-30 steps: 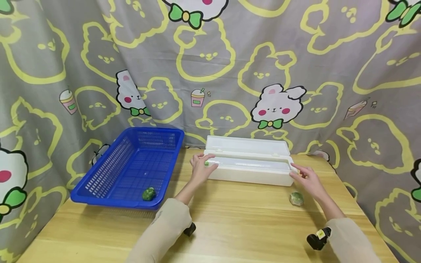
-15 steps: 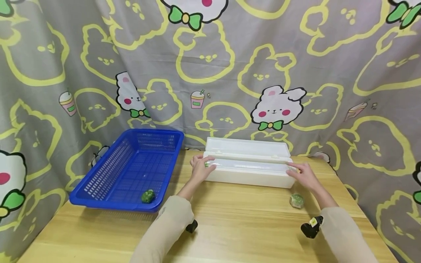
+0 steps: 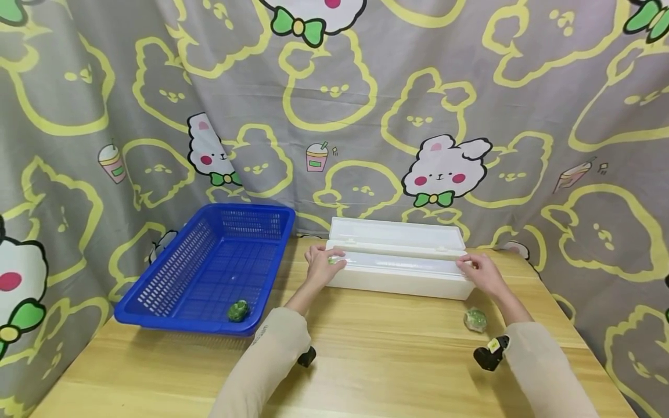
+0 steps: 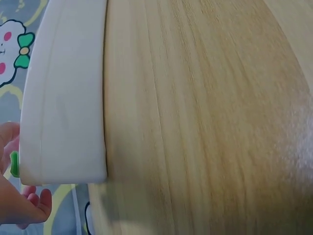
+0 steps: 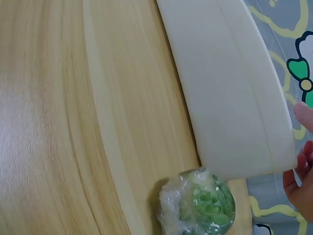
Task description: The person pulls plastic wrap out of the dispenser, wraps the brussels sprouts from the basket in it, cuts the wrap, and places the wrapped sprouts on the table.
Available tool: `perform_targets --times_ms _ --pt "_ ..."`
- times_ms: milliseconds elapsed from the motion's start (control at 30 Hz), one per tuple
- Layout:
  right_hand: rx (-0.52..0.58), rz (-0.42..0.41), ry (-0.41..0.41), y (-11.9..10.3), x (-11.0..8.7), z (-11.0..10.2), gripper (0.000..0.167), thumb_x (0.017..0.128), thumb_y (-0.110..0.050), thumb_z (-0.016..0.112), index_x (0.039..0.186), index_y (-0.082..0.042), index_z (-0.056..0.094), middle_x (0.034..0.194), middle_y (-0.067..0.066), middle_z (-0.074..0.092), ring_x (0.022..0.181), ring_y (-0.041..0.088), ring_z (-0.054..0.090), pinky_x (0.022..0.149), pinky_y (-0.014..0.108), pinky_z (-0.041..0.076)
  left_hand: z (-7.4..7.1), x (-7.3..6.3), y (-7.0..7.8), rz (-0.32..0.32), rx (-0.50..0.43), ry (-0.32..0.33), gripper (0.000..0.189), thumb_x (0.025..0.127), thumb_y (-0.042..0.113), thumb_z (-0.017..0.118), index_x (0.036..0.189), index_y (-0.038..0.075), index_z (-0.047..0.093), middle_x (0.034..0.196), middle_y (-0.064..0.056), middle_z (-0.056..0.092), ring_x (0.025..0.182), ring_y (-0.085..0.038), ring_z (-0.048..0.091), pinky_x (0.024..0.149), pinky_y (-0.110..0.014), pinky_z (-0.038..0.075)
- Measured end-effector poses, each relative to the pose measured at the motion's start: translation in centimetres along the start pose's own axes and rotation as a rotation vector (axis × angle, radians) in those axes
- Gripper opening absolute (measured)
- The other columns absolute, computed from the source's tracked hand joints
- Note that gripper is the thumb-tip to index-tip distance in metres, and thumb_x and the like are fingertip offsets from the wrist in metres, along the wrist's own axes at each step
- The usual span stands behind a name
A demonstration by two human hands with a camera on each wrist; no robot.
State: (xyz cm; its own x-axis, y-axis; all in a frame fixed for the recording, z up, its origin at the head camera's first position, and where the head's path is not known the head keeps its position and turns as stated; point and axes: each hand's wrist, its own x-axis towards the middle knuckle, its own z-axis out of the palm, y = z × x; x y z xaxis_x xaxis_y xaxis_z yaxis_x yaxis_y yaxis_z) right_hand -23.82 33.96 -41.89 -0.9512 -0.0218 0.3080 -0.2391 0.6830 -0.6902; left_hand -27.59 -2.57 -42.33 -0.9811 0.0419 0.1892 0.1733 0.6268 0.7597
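Observation:
A long white cling film box (image 3: 402, 281) stands on the table, its lid (image 3: 397, 232) raised at the back and a shiny clear surface along its top. My left hand (image 3: 319, 268) holds its left end, with thumb and index finger over the top beside a small green slider (image 4: 14, 164). At the right end, my right hand (image 3: 483, 273) grips the corner between thumb and fingers; part of that hand shows in the right wrist view. Just in front of this end lies a round green vegetable (image 5: 200, 203) wrapped in clear film.
A blue perforated basket (image 3: 261, 302) stands at the left, with another green ball-shaped vegetable (image 3: 238, 310) in its near right corner. A patterned curtain (image 3: 366, 116) hangs behind the wooden table (image 3: 397, 360). Black wrist cameras (image 3: 491, 353) hang below the sleeves.
My right hand has shifted left and its fingers have bent in at the box's right end. That end has come slightly nearer. My left hand stays at its end.

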Motion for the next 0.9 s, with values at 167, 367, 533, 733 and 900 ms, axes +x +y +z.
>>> perform_targets --times_ms 167,367,533,733,900 --pt "0.102 0.085 0.027 -0.2 0.0 0.2 0.028 0.095 -0.017 0.047 0.101 0.01 0.053 0.077 0.004 0.04 0.07 0.007 0.037 0.058 0.021 0.034 0.0 0.0 -0.3 0.018 -0.02 0.002 0.024 0.077 0.024 0.07 0.097 0.013 0.071 0.125 -0.024 0.036 0.115 -0.035 0.025 0.081 -0.039 0.034" --pt "0.159 0.143 0.04 -0.5 0.1 0.5 0.032 0.098 -0.021 0.039 0.105 0.009 0.047 0.083 0.005 0.04 0.071 0.003 0.037 0.059 0.019 0.035 -0.1 0.1 -0.4 0.011 -0.022 0.003 0.021 0.076 0.023 0.07 0.094 0.012 0.071 0.125 -0.022 0.037 0.114 -0.035 0.026 0.078 -0.037 0.035" --pt "0.203 0.17 0.033 -0.5 0.1 0.7 0.032 0.098 -0.022 0.038 0.105 0.009 0.045 0.083 0.003 0.04 0.07 0.003 0.038 0.058 0.019 0.036 -0.2 0.3 0.1 -0.034 0.015 0.04 0.013 0.079 0.02 0.068 0.088 0.012 0.073 0.123 -0.019 0.042 0.113 -0.034 0.029 0.076 -0.039 0.038" --pt "0.203 0.221 0.054 -0.6 0.0 0.6 0.031 0.098 -0.022 0.039 0.106 0.007 0.046 0.085 0.001 0.041 0.074 0.004 0.039 0.061 0.018 0.036 -0.3 1.0 1.3 -0.055 0.085 0.094 0.014 0.082 0.023 0.067 0.084 0.01 0.073 0.119 -0.014 0.048 0.113 -0.032 0.032 0.083 -0.046 0.038" --pt "0.174 0.287 0.096 -1.4 0.3 0.5 0.037 0.097 -0.026 0.039 0.112 0.007 0.048 0.089 0.003 0.041 0.079 0.007 0.038 0.066 0.018 0.035 -0.5 1.8 2.1 -0.043 0.108 0.116 0.015 0.085 0.022 0.063 0.083 0.01 0.072 0.118 -0.01 0.046 0.114 -0.029 0.031 0.084 -0.045 0.039"
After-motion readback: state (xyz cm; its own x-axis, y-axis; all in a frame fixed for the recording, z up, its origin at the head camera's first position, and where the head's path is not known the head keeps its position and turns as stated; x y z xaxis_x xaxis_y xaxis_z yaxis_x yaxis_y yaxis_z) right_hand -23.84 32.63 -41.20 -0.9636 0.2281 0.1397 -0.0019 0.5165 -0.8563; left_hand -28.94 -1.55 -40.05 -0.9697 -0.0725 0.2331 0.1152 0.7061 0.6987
